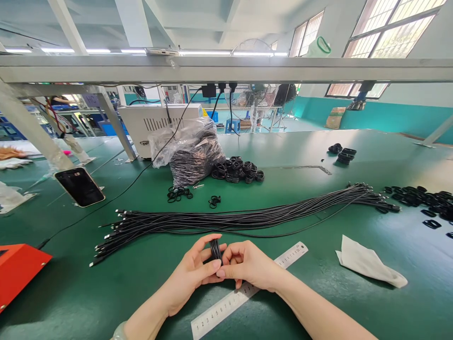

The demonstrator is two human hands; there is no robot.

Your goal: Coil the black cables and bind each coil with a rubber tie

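Observation:
Between the fingers of my left hand (193,271) is a small coiled black cable (215,250), held upright by thumb and fingers. My right hand (249,265) has its thumb and curled fingers pinched at the coil's lower right side. Beneath my hands a metal ruler (226,307) lies slanted on the green table (141,302). Just beyond them stretches a long bundle of straight black cables (247,218), with plugs at both ends.
Wound coils (237,170) sit beside a plastic bag (196,156). A phone (80,186) leans at left, near a red box (21,271). White cloth (370,264) lies at right, below black pieces (421,198). A metal beam (226,71) spans overhead.

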